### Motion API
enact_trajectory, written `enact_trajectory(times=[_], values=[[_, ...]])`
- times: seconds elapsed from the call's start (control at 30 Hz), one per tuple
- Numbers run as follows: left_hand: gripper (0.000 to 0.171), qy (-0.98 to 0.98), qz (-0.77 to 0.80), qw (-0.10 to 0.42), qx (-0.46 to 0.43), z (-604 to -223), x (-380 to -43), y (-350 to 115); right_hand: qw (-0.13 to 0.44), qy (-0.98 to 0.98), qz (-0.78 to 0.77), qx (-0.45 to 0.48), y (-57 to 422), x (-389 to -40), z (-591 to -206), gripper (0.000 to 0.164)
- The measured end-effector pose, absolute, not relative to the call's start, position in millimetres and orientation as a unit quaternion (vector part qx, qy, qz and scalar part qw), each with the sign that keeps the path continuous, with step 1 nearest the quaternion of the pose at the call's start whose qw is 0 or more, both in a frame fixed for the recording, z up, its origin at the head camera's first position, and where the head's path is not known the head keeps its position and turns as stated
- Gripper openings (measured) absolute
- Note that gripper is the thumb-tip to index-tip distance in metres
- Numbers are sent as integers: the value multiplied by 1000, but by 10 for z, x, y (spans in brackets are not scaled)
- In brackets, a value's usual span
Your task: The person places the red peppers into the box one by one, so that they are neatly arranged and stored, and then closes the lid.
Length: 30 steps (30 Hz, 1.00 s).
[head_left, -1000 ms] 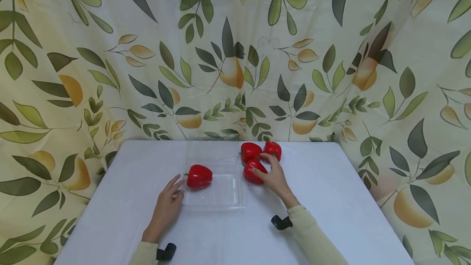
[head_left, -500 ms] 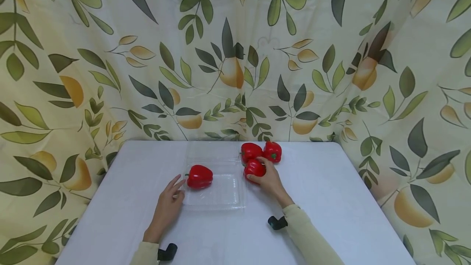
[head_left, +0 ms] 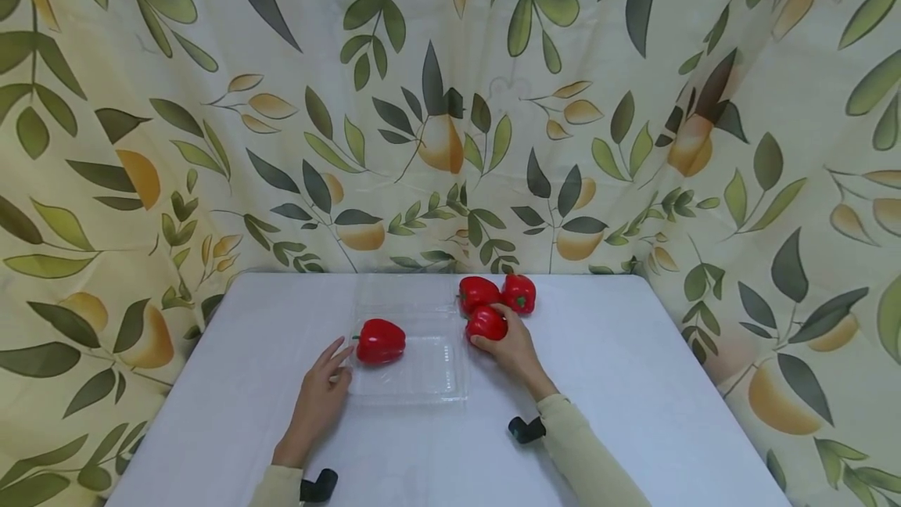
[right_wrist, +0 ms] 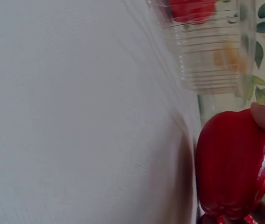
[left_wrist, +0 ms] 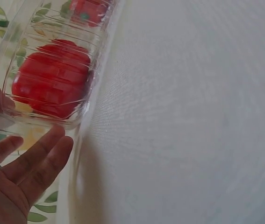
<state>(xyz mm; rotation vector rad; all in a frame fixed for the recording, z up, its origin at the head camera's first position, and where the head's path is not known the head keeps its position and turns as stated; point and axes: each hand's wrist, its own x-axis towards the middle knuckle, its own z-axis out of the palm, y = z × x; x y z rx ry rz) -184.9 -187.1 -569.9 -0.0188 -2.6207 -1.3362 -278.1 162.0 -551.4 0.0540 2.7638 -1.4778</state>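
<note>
My right hand (head_left: 517,346) grips a red bell pepper (head_left: 486,325) just right of a clear plastic clamshell box (head_left: 408,394). In the right wrist view the thumb lies across the top of that bell pepper (right_wrist: 230,163), with fingers round its far side. Another red bell pepper (head_left: 380,341) lies on its side in the left part of the box, stem to the left. My left hand (head_left: 320,397) is at the box's left edge, fingers extended. In the left wrist view its fingertips (left_wrist: 57,133) are right at the box wall, and part of the hand shows at the rim.
Two more red bell peppers, one on the left (head_left: 479,295) and one on the right (head_left: 518,293), lie behind the right hand near the back edge of the white table (head_left: 619,382). The box's lid (head_left: 404,292) lies folded open toward the back. A leaf-patterned curtain (head_left: 450,139) hangs behind.
My right hand has closed round the near bell pepper and turned it slightly, shifting a little left. My left hand stays at the box edge.
</note>
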Motion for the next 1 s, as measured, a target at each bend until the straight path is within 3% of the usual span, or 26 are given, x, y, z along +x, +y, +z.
enact_trajectory(times=[0.63,1.0], values=[[42,-887,-452,95,-6,-5694,-1839,-1880,-7,860,-507,57,1716,-2578,-5190,88],[42,-888,-448,102,-10,-5686,-1843,-1873,-13,837,-547,28,1664,-2473,-4975,88]])
